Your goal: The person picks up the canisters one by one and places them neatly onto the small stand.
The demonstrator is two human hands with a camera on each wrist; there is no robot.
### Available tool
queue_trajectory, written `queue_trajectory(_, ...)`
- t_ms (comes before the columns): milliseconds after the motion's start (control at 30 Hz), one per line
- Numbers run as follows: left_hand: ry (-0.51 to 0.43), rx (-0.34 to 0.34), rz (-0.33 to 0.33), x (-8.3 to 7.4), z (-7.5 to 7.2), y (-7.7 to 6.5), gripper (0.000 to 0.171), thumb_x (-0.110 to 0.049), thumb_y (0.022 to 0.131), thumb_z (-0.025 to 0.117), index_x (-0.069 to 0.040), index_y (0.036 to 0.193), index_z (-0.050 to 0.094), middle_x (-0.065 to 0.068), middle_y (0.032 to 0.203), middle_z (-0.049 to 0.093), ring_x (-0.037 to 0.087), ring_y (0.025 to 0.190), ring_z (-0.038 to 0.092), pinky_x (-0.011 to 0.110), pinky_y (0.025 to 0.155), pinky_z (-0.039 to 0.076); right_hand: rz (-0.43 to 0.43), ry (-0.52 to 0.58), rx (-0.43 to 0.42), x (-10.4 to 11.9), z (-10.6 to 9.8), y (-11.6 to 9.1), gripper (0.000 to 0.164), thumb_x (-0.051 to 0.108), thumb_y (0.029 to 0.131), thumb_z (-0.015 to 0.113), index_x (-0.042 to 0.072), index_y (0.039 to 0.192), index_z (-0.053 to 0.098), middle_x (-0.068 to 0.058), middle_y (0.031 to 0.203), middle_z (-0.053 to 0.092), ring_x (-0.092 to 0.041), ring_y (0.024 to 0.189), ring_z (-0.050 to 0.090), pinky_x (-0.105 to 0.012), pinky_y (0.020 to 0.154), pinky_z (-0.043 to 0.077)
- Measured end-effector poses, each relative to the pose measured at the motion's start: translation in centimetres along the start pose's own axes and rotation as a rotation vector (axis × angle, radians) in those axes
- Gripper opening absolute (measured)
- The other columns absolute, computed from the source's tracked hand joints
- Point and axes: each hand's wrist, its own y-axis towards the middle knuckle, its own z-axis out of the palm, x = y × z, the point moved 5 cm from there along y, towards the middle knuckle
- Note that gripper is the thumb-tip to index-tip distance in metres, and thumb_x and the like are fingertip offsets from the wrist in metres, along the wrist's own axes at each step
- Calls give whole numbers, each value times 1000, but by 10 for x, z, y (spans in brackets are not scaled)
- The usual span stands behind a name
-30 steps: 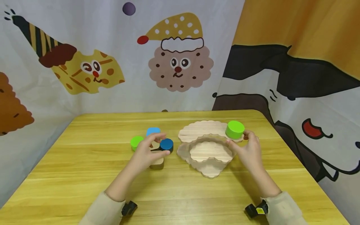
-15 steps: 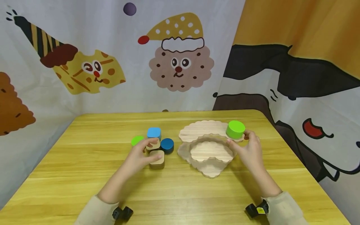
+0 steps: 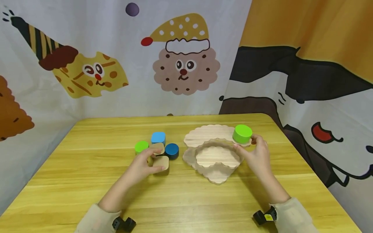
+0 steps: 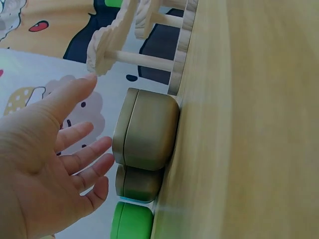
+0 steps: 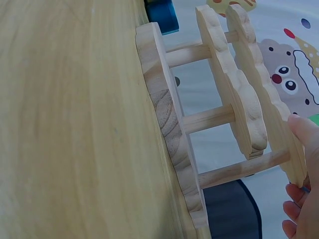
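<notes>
My left hand (image 3: 140,165) is over two gold blocks, the front one (image 3: 162,162) and the one behind it (image 3: 158,148). In the left wrist view its spread fingers (image 4: 82,162) are just above the blocks' tops and grip nothing. My right hand (image 3: 260,158) holds the right edge of a three-tier wooden stand (image 3: 214,136) with scalloped, cloud-like boards. From the right wrist, the thumb (image 5: 303,128) lies against the top board and the other fingers curl at its edge. A bright green cylinder (image 3: 242,134) stands on that top board, beside the right hand.
Close around the gold blocks stand a dark blue cylinder (image 3: 172,151), a light blue block (image 3: 158,137) and a second green cylinder (image 3: 141,146). All are on a wood-grain table (image 3: 186,207). A printed cartoon curtain (image 3: 116,32) hangs behind its far edge.
My left hand has moved left and lower, from around the dark blue cylinder to over the gold blocks. The right hand, the stand and the green cylinder on it have stayed put.
</notes>
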Motion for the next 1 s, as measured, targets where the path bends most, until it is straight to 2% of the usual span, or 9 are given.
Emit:
queue_trajectory(333,14,32,11,2,0,-3,60,-20,74,84,-2,125,59,9,123,60,25,105,55,46,90,44,-9,2,-2,1,0,0,77,39,76,81,-8,127,46,-21,109,49,-37,103,43,-41,76,34)
queue_trajectory(633,28,40,29,5,0,-4,59,-18,75,84,0,125,60,11,121,60,26,102,55,45,88,45,-3,-4,-3,1,0,-1,74,33,76,82,-8,127,46,-22,110,49,-36,102,43,-44,79,34)
queue_trajectory(1000,35,60,-31,13,-2,-8,56,-16,74,84,-2,124,61,7,120,60,24,100,53,43,83,45,-9,-9,-7,1,0,0,74,31,76,82,-9,127,46,-22,110,49,-35,101,42,-43,78,34)
